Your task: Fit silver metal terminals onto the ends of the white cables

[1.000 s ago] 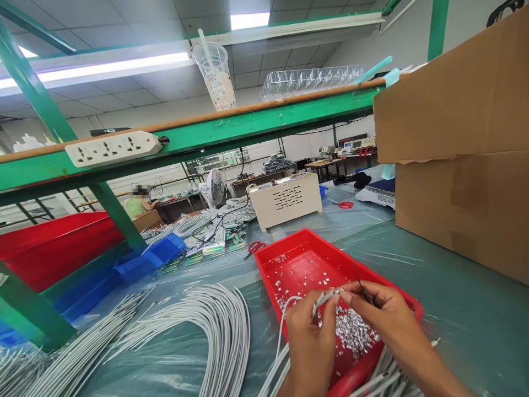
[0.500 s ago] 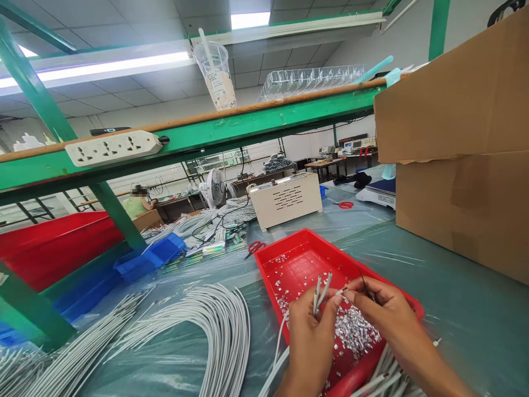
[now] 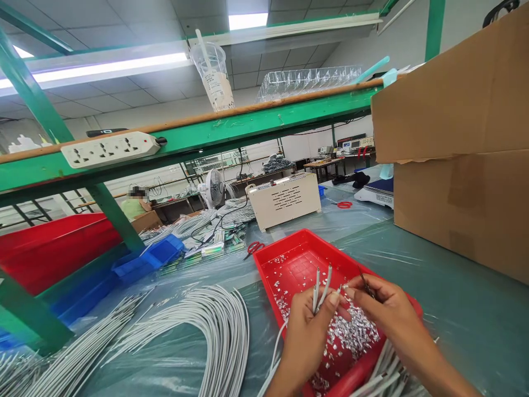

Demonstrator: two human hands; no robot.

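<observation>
Over a red tray (image 3: 306, 242) my left hand (image 3: 309, 325) is closed round a few white cables (image 3: 323, 289), whose ends stick up between thumb and fingers. My right hand (image 3: 380, 303) is closed beside it, its fingertips near one cable end. A thin dark tool (image 3: 367, 284), perhaps tweezers, is in my right hand, partly hidden by the fingers. Small shiny metal pieces (image 3: 355, 333) lie heaped and scattered in the tray below. More white cables (image 3: 388, 372) lie at the tray's near right side, under my right forearm.
Bundles of white cable (image 3: 223, 325) lie at the left, near blue bins (image 3: 161, 256). Red scissors (image 3: 254, 248) and a beige machine (image 3: 285, 201) stand behind the tray. A cardboard box (image 3: 458, 209) is at the right. Far back left sits a person (image 3: 136, 204).
My fingertips have drawn slightly apart, and the left fingers have shifted on the cable end between the hands. The camera view has moved slightly.
</observation>
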